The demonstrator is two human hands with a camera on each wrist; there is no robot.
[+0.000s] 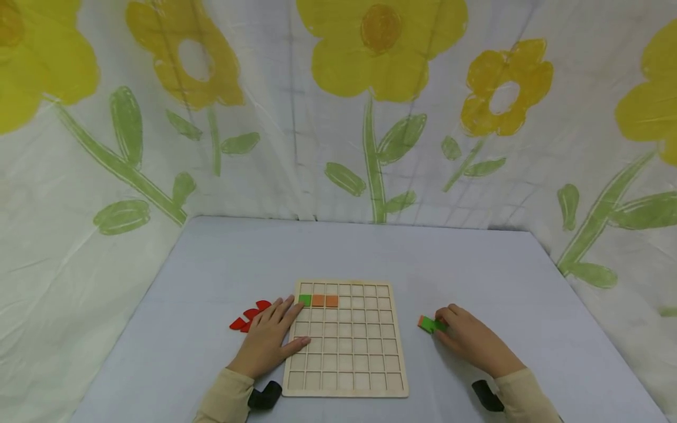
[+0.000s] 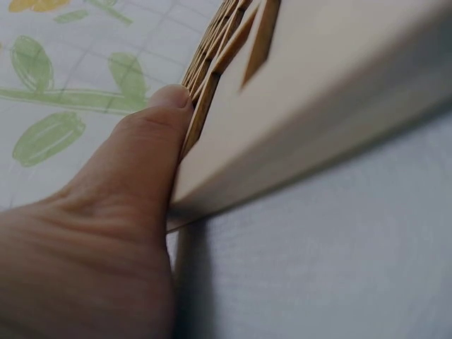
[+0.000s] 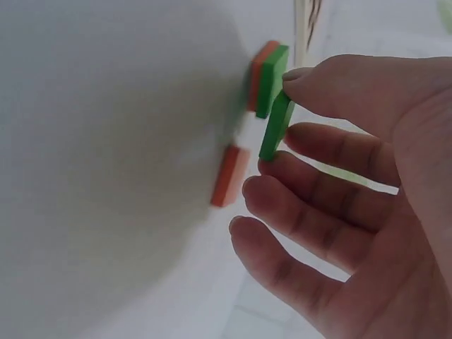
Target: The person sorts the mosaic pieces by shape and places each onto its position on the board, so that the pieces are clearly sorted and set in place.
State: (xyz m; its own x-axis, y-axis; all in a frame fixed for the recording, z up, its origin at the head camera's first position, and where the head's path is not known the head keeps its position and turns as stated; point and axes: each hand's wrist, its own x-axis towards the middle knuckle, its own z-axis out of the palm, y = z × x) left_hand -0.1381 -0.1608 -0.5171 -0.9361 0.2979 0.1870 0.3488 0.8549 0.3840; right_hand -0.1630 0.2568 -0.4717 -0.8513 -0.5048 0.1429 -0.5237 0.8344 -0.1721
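Note:
My left hand rests spread along the left edge of a wooden grid board, its thumb over the side frame. In the board's second row from the far side sit a green tile and two orange tiles. To the right of the board, my right hand pinches a small green square tile between thumb and fingers. Beside that tile, in the right wrist view, another green tile lies against an orange one, and a separate orange tile is lower down.
Several red curved-edge pieces lie left of the board, partly behind my left hand. The pale table ends at the far side against a hanging cloth with painted yellow flowers.

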